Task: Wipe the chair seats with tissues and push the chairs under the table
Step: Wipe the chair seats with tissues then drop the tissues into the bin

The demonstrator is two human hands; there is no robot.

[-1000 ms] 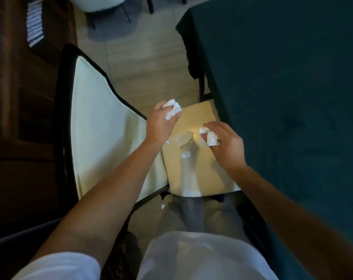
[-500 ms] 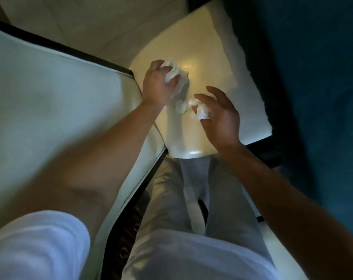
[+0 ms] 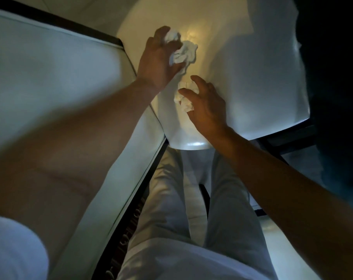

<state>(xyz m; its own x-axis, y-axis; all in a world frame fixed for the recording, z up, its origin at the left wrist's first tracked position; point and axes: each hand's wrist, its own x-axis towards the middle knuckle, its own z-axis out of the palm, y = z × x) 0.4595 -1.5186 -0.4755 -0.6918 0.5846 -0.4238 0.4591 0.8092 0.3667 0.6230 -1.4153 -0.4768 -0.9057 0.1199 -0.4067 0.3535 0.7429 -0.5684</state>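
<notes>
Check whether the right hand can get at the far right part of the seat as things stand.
Probably yes: the right hand, holding a tissue, is already over the seat, and nothing lies on the seat between it and that side.

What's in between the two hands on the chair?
In the head view, just a short bare strip of the chair seat. The left hand grips one tissue; the right hand holds another tissue.
</notes>
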